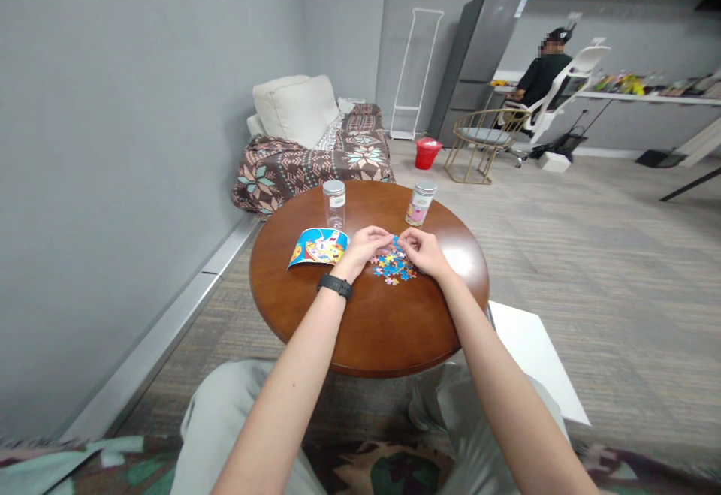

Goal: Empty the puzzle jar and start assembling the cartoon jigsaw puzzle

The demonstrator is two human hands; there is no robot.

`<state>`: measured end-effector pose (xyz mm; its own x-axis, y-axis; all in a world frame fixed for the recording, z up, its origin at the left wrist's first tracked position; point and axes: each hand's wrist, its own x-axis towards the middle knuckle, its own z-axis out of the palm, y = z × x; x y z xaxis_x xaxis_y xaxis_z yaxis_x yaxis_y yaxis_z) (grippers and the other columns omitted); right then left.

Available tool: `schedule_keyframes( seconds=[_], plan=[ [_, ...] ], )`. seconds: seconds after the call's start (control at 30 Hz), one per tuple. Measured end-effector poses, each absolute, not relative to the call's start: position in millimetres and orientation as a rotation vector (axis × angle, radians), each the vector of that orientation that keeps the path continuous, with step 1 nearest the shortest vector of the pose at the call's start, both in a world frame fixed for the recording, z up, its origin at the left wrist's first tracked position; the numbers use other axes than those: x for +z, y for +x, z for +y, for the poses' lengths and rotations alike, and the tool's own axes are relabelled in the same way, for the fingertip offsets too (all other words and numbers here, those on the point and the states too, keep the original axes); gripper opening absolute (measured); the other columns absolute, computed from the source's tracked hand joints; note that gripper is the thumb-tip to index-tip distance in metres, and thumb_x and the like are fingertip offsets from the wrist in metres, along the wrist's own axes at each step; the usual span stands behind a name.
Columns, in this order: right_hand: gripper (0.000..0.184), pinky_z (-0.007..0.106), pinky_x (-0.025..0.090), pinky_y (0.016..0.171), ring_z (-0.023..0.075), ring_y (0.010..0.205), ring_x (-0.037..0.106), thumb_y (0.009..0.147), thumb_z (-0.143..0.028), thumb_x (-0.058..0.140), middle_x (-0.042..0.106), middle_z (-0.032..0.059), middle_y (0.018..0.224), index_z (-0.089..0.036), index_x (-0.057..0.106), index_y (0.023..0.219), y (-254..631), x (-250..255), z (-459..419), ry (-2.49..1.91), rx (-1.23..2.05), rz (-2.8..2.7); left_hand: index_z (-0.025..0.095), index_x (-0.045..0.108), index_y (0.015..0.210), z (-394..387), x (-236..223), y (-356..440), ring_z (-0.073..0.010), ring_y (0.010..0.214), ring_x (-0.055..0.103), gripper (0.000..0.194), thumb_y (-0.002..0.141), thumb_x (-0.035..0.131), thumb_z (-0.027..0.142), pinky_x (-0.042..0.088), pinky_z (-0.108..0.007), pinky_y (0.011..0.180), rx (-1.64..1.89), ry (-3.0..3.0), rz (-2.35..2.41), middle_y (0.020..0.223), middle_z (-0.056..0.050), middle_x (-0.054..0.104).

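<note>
Both hands meet over a small heap of jigsaw puzzle pieces (393, 270) on the round wooden table (388, 330). A blue puzzle piece (395, 240) shows between the fingertips. My left hand (367, 245), a black watch on its wrist, pinches it from the left. From the right, my right hand (422, 250) closes thumb and fingers on the blue bit too; whether it is one piece or two joined is too small to tell. Left of the heap lies a curled, colourful cartoon picture sheet (318, 247).
Toward the table's far side stand a clear jar (334, 209) and a jar with a pink label (420, 206), both with silver lids. Beyond are a draped sofa (338, 149), a red bin (428, 153) and a wire chair (478, 142). A person (545, 74) sits farther back.
</note>
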<state>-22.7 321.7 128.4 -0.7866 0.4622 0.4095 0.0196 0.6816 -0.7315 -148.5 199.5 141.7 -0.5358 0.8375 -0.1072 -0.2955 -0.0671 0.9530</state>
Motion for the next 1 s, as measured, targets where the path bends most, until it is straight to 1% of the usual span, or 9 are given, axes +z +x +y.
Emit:
schedule_keyframes(
  seconds=[0.13, 0.3, 0.47, 0.53, 0.63, 0.77, 0.9, 1.0],
  plan=[
    [0.018, 0.025, 0.036, 0.053, 0.0117, 0.048, 0.047, 0.082, -0.036, 0.057, 0.053, -0.0041, 0.051, -0.019, 0.057, 0.077, -21.9, 130.1, 320.9, -0.368, 1.003, -2.309, 0.013, 0.057, 0.077, 200.8, 142.2, -148.4, -0.0104, 0.065, 0.067, 0.018, 0.076, 0.075, 0.014, 0.048, -0.018, 0.059, 1.737, 0.607, 1.333, 0.068, -0.002, 0.067],
    [0.018, 0.025, 0.037, 0.054, 0.012, 0.049, 0.047, 0.082, -0.036, 0.057, 0.054, -0.0039, 0.051, -0.019, 0.057, 0.077, -21.9, 129.9, 320.9, -0.367, 0.978, -2.312, 0.013, 0.058, 0.077, 201.1, 143.4, -148.2, -0.0107, 0.065, 0.067, 0.018, 0.078, 0.075, 0.02, 0.051, -0.02, 0.063, 1.737, 0.574, 1.321, 0.071, -0.003, 0.068],
    [0.02, 0.026, 0.038, 0.054, 0.0121, 0.049, 0.047, 0.082, -0.039, 0.058, 0.055, -0.0034, 0.052, -0.02, 0.057, 0.077, -22.0, 130.4, 320.1, -0.368, 0.993, -2.304, 0.014, 0.059, 0.08, 199.5, 140.8, -148.8, -0.0084, 0.056, 0.063, 0.028, 0.068, 0.083, 0.021, 0.046, -0.018, 0.056, 1.723, 0.623, 1.368, 0.069, -0.001, 0.068],
    [0.021, 0.026, 0.038, 0.054, 0.0122, 0.049, 0.047, 0.082, -0.039, 0.058, 0.055, -0.0035, 0.051, -0.02, 0.057, 0.076, -21.8, 131.2, 319.6, -0.368, 0.989, -2.306, 0.014, 0.058, 0.08, 199.9, 139.2, -149.4, -0.0087, 0.057, 0.063, 0.03, 0.067, 0.084, 0.022, 0.046, -0.018, 0.056, 1.724, 0.633, 1.374, 0.068, -0.001, 0.067],
    [0.021, 0.025, 0.037, 0.053, 0.0122, 0.048, 0.047, 0.082, -0.04, 0.058, 0.054, -0.0037, 0.05, -0.02, 0.056, 0.075, -21.6, 131.6, 319.7, -0.372, 0.985, -2.309, 0.013, 0.057, 0.079, 200.3, 138.7, -149.9, -0.0098, 0.062, 0.066, 0.027, 0.071, 0.081, 0.021, 0.049, -0.019, 0.06, 1.726, 0.641, 1.358, 0.069, -0.002, 0.068],
    [0.022, 0.025, 0.037, 0.052, 0.0121, 0.047, 0.046, 0.083, -0.041, 0.057, 0.052, -0.0041, 0.049, -0.02, 0.056, 0.077, -21.8, 129.8, 321.2, -0.377, 1.029, -2.301, 0.013, 0.056, 0.079, 199.0, 142.5, -148.6, -0.0099, 0.063, 0.067, 0.019, 0.077, 0.074, 0.016, 0.051, -0.02, 0.063, 1.722, 0.617, 1.351, 0.069, -0.002, 0.068],
    [0.02, 0.025, 0.037, 0.052, 0.0117, 0.047, 0.046, 0.083, -0.039, 0.057, 0.052, -0.0044, 0.05, -0.02, 0.056, 0.077, -22.1, 128.8, 321.6, -0.376, 1.022, -2.304, 0.013, 0.055, 0.078, 197.8, 145.7, -146.9, -0.0104, 0.063, 0.067, 0.014, 0.081, 0.069, 0.013, 0.052, -0.021, 0.065, 1.716, 0.597, 1.348, 0.069, -0.003, 0.067],
    [0.019, 0.025, 0.037, 0.053, 0.0117, 0.047, 0.046, 0.083, -0.037, 0.057, 0.052, -0.0045, 0.05, -0.02, 0.056, 0.076, -22.2, 129.8, 320.8, -0.376, 1.011, -2.302, 0.012, 0.057, 0.08, 198.0, 145.4, -146.7, -0.0109, 0.066, 0.068, 0.013, 0.082, 0.069, 0.016, 0.052, -0.022, 0.066, 1.718, 0.61, 1.333, 0.07, -0.003, 0.068]
  ],
)
